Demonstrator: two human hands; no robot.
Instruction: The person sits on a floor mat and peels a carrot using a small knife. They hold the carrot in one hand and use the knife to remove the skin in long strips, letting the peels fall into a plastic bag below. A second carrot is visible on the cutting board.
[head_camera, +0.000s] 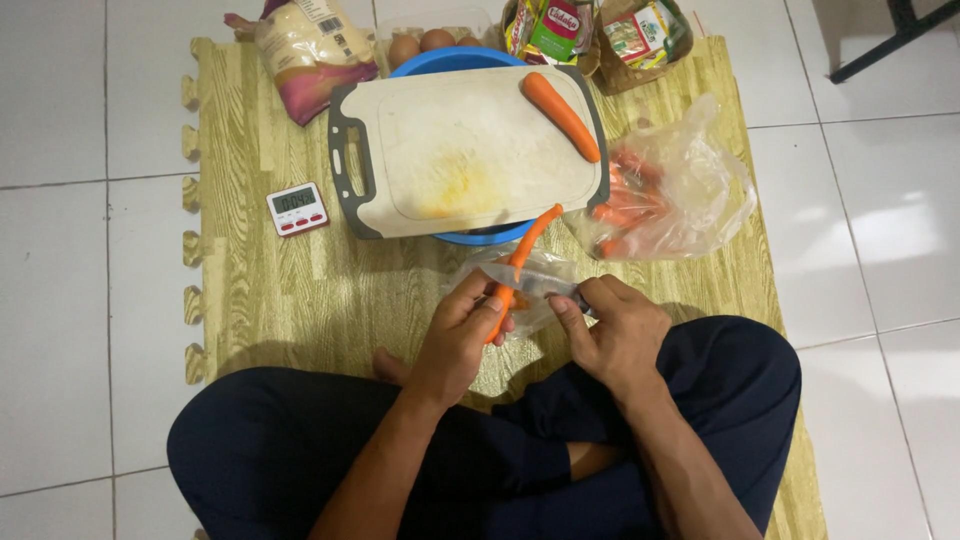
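Above the lap | carrot (520, 262) is being gripped low by left hand (462, 335); long axis is rising up-right toward cutting board (470, 150) | right hand (612, 330) is being closed on a peeler (560, 291) just beside it

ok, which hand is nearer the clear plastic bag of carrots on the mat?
Right. The right hand sits just below the clear plastic bag of carrots; the left hand, holding a carrot, is farther left.

A slim orange carrot (520, 262) slants up and away, its near end gripped, above a crumpled clear plastic bag (535, 280) near the mat's middle.
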